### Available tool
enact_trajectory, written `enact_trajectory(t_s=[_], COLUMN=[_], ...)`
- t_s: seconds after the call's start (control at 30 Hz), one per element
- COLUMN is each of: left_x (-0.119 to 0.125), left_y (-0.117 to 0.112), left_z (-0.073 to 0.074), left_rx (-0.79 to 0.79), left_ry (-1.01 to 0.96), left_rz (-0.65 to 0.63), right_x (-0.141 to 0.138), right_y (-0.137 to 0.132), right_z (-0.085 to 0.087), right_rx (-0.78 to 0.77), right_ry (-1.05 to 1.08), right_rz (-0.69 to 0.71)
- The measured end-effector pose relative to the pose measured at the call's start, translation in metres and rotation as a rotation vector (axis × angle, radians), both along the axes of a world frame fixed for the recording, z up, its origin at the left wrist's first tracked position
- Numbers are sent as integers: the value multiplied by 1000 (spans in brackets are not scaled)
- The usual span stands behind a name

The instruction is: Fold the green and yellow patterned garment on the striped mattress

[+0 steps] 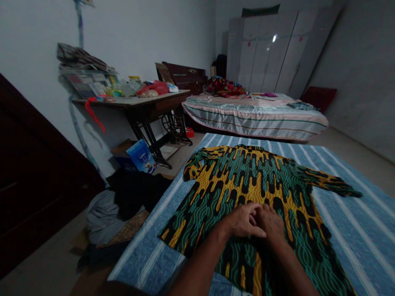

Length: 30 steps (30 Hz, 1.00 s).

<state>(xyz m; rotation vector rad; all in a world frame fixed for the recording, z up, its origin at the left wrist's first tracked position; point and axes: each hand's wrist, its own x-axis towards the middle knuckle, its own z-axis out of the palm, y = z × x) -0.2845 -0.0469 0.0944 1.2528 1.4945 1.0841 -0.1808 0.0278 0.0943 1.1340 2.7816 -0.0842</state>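
Observation:
A long-sleeved shirt [247,181] with a black, green and yellow wavy pattern lies spread out on a blue bed cover. Its collar points away from me, and both sleeves reach out to the sides. My left hand [243,220] is over the lower middle of the shirt, fingers bent toward the other hand and thumb held apart from them. Right beside it is my right hand [270,222], back upward and fingers curled down. The hands meet or nearly meet. Whatever is under the right fingers is hidden.
The blue bed cover [354,218] has white stripes. Left of it are a heap of clothes [103,216] and a blue box [141,156] on the floor. A treadle sewing table [135,100] bears several items. Behind stand another bed [256,117] and a pale wardrobe [262,53].

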Motion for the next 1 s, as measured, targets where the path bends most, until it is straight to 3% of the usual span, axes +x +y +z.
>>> enact_trajectory(t_s=[0.4,0.63,0.77,1.0], left_x=[-5,-1,0,-3], left_y=[6,4,0,3], left_z=[-14,-6,-2,-10], left_rx=[-23,35,-12,-48], left_ry=[-163,24,-3,-116], left_rz=[50,40,13,30], right_x=[0,-1,-1,-2], right_y=[-2,1,1,-1], right_z=[-1,-7,-8,-3], right_rx=[18,23,18,32], right_ry=[13,33,24,4], right_rz=[7,4,-3,-6])
